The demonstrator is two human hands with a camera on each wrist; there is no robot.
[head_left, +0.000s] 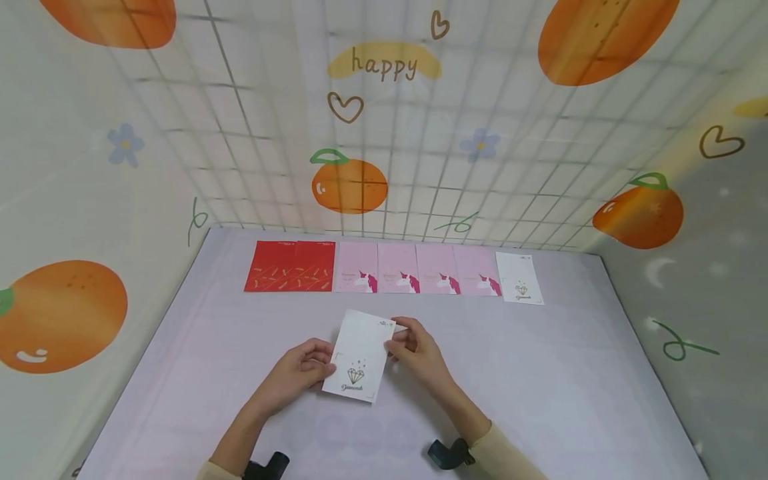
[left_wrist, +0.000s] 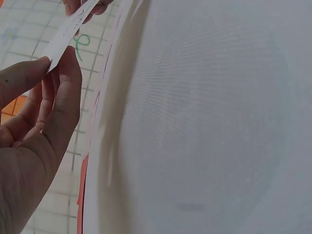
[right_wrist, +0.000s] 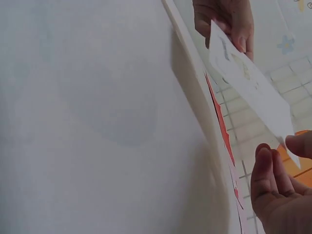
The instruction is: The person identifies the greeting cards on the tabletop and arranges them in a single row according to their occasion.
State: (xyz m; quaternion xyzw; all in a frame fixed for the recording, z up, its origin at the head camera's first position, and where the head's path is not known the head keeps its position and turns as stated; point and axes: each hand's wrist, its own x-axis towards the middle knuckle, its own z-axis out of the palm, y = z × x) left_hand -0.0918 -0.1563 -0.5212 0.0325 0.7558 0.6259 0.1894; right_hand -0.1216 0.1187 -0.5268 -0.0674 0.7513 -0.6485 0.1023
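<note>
Both hands hold a white card point(head_left: 359, 353), printed with a gold heart-shaped diamond and small lettering, above the table. My left hand point(head_left: 301, 368) pinches its left edge, thumb on the printed face and fingers behind. At the upper right edge, my right hand point(head_left: 419, 348) grips it between thumb and fingers, where a small white corner juts out. The left wrist view shows the card point(left_wrist: 68, 39) nearly edge-on, tilted, with the left hand point(left_wrist: 41, 117) beneath it. In the right wrist view the card point(right_wrist: 253, 87) slants between the two hands.
Along the table's back lie two overlapping red cards point(head_left: 290, 268), several pink unicorn cards point(head_left: 399, 263) and one white diamond card point(head_left: 521, 273), side by side in a row. Behind them rises a wire grid under a fruit-printed cloth point(head_left: 408, 133). The pale tabletop point(head_left: 576, 373) spreads around the hands.
</note>
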